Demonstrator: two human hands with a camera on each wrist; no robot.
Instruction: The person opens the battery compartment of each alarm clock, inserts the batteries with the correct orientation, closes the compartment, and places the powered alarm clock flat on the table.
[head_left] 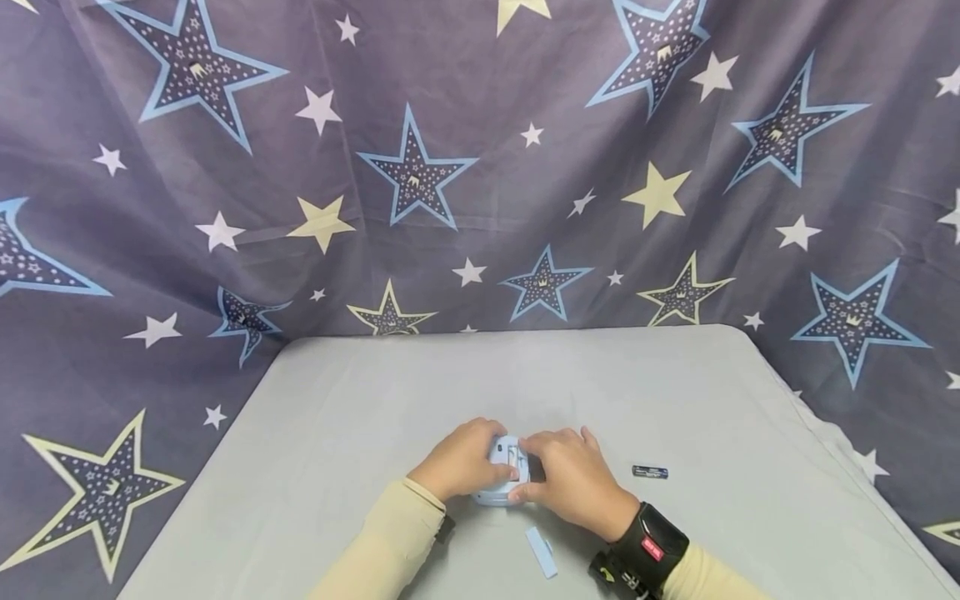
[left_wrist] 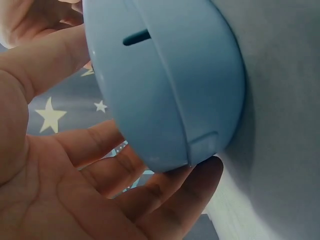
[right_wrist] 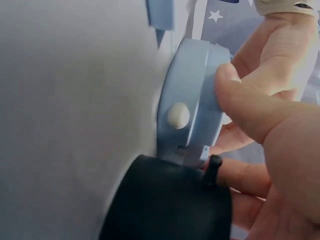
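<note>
My left hand [head_left: 465, 458] and right hand [head_left: 573, 479] are closed around the blue device [left_wrist: 170, 85], well short of the bench's [head_left: 375, 400] far edge; cover [head_left: 542, 552] off, battery [head_left: 649, 472] loose toward the right edge, both apparently left to fit.

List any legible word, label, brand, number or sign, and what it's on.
No word or number is legible.
Battery: pale print, too small.
Red label on the black wristband: pale marks, too blurred.
Black gadget beside it: yellow and pale marks, unreadable.
Curtain: crown signs inside the outlined stars.
Blue device: no lettering discernible.
</note>
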